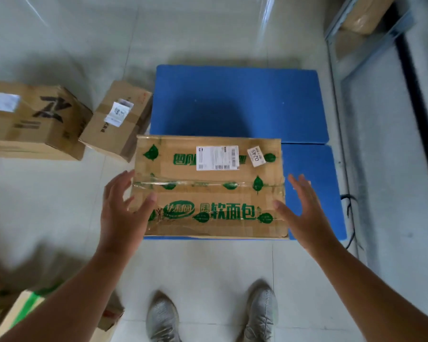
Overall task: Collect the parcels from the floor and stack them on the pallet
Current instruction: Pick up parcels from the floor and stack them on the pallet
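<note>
Printed box (209,187) on near edge of blue pallet (237,102), long axis left-right. Left hand (122,213) thumb over left end; right hand (304,213) just beside right end. Fingers spread, gripping nothing.

Grey shoes (211,317) on pale tiled floor (208,267), black cable (350,213) at right

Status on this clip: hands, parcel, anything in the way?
Left hand open, thumb on green-print parcel; right hand open beside it. Parcel sits on blue pallet. Two parcels on floor left, off pallet.
</note>
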A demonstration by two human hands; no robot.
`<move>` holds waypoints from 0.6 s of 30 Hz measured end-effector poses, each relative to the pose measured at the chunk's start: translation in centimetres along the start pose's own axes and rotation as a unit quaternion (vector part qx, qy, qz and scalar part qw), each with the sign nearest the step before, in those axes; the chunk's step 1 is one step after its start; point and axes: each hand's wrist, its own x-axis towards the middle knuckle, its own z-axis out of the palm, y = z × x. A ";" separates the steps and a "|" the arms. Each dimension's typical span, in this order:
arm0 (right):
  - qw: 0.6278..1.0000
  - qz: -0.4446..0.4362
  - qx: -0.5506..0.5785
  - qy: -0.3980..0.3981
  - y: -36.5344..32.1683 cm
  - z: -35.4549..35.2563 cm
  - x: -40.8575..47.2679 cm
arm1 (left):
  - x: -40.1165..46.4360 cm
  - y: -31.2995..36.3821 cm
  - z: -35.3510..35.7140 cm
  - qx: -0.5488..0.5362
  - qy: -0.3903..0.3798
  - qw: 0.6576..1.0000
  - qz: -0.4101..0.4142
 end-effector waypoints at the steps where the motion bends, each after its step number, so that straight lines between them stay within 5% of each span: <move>1: 1.000 -0.004 0.022 -0.002 -2.1 -1.3 -1.2 | -0.8 1.7 -1.1 -0.016 0.001 1.000 -0.005; 5: 0.996 -0.027 0.090 -0.010 -11.8 -7.2 -6.7 | -3.0 10.5 -6.1 -0.063 -0.030 0.997 -0.025; 12: 0.980 -0.100 0.173 -0.001 -27.7 -17.5 -16.3 | -7.5 26.6 -18.0 -0.153 -0.150 0.975 0.056; 18: 0.966 -0.207 0.152 -0.039 -37.8 -23.8 -22.2 | -11.9 35.5 -27.4 -0.178 -0.114 0.967 0.144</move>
